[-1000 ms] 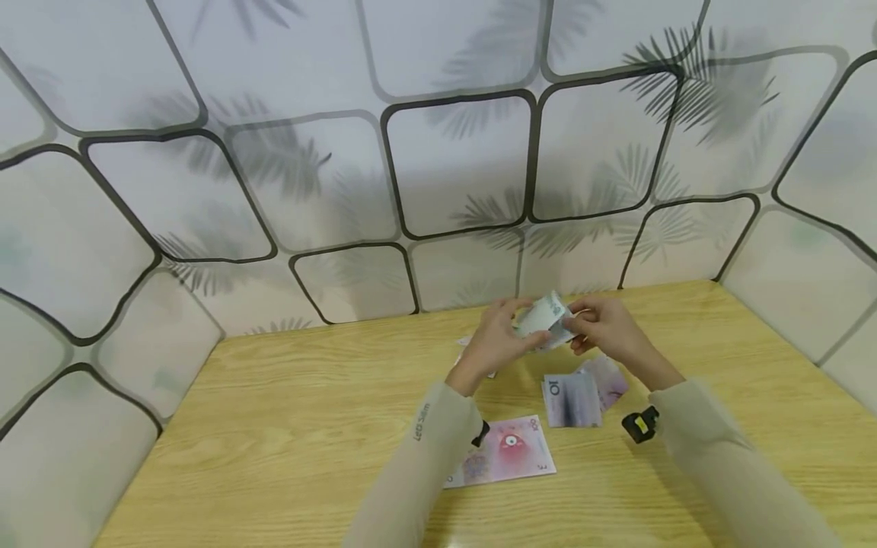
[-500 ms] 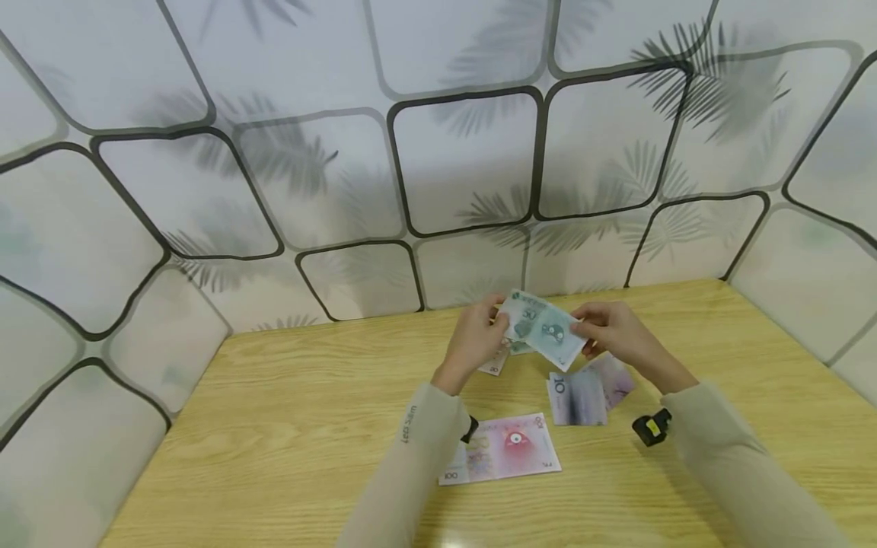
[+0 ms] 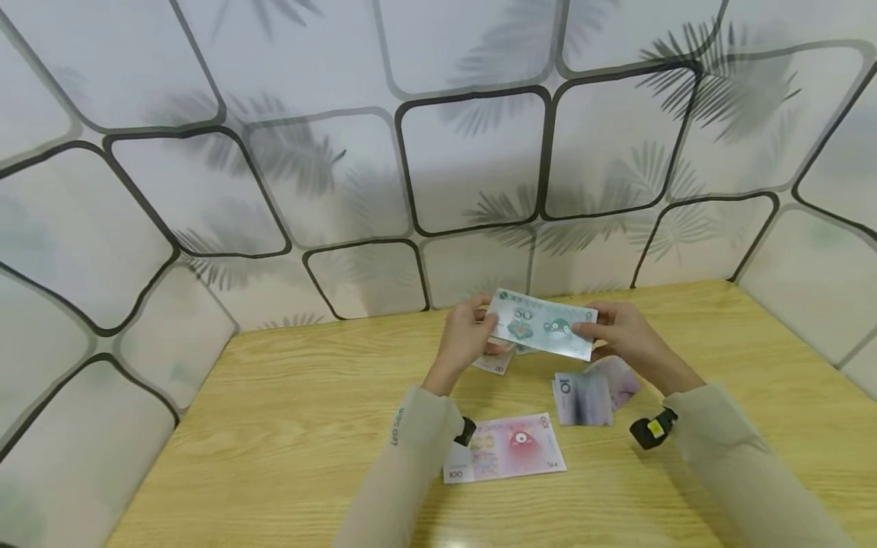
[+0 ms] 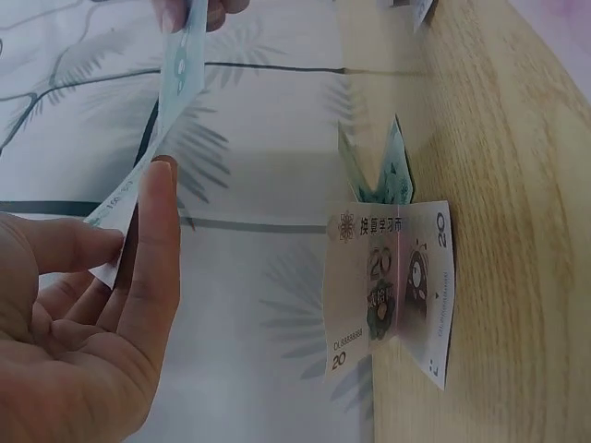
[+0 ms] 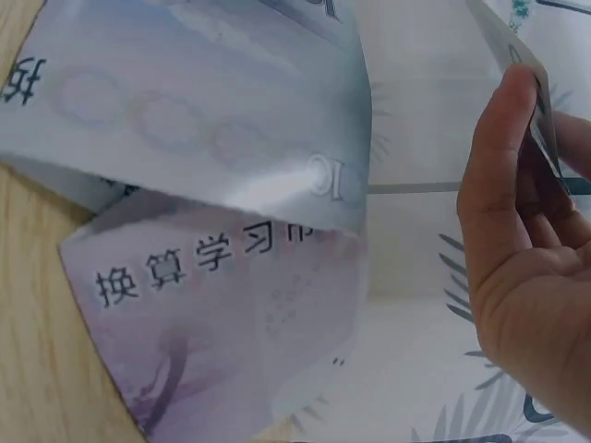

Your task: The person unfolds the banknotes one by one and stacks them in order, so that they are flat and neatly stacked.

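A green play banknote [image 3: 541, 326] marked 50 is stretched flat above the table's far part. My left hand [image 3: 457, 342] pinches its left end between thumb and fingers; my right hand [image 3: 632, 341] pinches the right end. In the left wrist view, the thumb and fingers of the left hand [image 4: 102, 332] lie on opposite faces of the note. Under the left hand, a creased brown 20 note [image 4: 355, 291] stands folded on the table, with a folded green note [image 4: 397, 171] behind it. The right wrist view shows only the note's edge at the right hand [image 5: 517, 221].
A pink 100 note [image 3: 521, 447] lies nearer me, partly behind the left sleeve. On the right, a grey-purple 10 note [image 3: 582, 399] overlaps a light purple note [image 3: 620, 380]. The wooden table [image 3: 288, 426] meets a patterned cloth wall [image 3: 473, 167] at the back.
The green note, folded and edge-up a second ago, has been unfolded and pulled straight between both hands. Its printed face now turns toward me. The other notes on the table stay put.
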Demonstrator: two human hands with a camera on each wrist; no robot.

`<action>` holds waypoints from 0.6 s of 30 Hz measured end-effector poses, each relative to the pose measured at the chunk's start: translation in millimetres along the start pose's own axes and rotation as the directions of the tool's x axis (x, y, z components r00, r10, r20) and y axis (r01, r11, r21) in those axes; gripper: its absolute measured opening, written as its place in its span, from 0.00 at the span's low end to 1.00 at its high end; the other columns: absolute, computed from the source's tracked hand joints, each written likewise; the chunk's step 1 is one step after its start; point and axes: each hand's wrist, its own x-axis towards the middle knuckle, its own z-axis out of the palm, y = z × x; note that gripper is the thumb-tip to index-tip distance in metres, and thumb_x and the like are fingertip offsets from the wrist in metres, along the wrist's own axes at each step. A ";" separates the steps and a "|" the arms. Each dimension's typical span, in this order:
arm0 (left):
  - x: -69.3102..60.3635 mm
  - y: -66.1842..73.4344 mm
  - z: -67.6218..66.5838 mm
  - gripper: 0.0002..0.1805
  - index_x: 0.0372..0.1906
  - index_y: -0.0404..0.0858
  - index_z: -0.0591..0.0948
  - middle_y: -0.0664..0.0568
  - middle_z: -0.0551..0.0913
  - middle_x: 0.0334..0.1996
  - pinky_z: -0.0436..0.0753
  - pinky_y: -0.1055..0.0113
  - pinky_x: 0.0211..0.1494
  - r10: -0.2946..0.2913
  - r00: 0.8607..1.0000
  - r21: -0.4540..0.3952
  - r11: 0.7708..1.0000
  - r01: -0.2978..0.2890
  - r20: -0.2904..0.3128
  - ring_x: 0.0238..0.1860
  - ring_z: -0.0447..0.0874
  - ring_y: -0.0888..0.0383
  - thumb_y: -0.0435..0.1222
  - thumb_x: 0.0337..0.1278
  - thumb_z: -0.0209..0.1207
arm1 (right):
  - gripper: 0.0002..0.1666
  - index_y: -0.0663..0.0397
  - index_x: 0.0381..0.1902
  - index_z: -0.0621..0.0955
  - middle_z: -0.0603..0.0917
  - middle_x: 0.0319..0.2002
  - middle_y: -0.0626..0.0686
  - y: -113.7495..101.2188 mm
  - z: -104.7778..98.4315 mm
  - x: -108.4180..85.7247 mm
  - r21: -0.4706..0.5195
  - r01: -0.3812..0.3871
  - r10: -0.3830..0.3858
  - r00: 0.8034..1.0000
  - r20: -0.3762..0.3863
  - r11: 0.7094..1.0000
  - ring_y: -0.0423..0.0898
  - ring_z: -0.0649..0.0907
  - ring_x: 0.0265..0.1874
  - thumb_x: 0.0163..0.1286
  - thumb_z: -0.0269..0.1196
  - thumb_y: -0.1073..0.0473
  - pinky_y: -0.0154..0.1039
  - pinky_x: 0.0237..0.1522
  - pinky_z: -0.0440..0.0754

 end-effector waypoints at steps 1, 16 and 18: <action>-0.3 -0.5 -0.7 0.18 0.63 0.26 0.76 0.34 0.84 0.40 0.89 0.52 0.35 -0.003 1.000 -0.014 1.000 0.003 0.000 0.35 0.88 0.36 0.23 0.73 0.51 | 0.20 0.80 0.54 0.74 0.82 0.34 0.53 1.1 0.1 0.1 0.009 -0.002 0.002 1.000 0.005 1.000 0.45 0.82 0.27 0.75 0.61 0.65 0.41 0.29 0.86; -6.6 -9.3 -12.3 0.14 0.57 0.22 0.76 0.30 0.85 0.44 0.89 0.57 0.36 -0.008 0.998 -0.176 0.984 0.019 0.062 0.36 0.89 0.41 0.22 0.72 0.49 | 0.14 0.71 0.56 0.77 0.84 0.38 0.53 5.6 -0.8 -5.3 0.231 0.053 -0.081 0.990 0.112 0.971 0.46 0.85 0.31 0.75 0.57 0.71 0.40 0.30 0.87; -7.8 -9.9 -13.8 0.13 0.56 0.22 0.76 0.29 0.85 0.43 0.89 0.57 0.37 -0.010 0.997 -0.188 0.982 0.024 0.071 0.36 0.89 0.39 0.22 0.72 0.49 | 0.14 0.68 0.56 0.77 0.83 0.38 0.53 6.5 0.5 -7.0 0.231 0.060 -0.089 0.989 0.120 0.971 0.45 0.85 0.31 0.75 0.58 0.71 0.40 0.31 0.87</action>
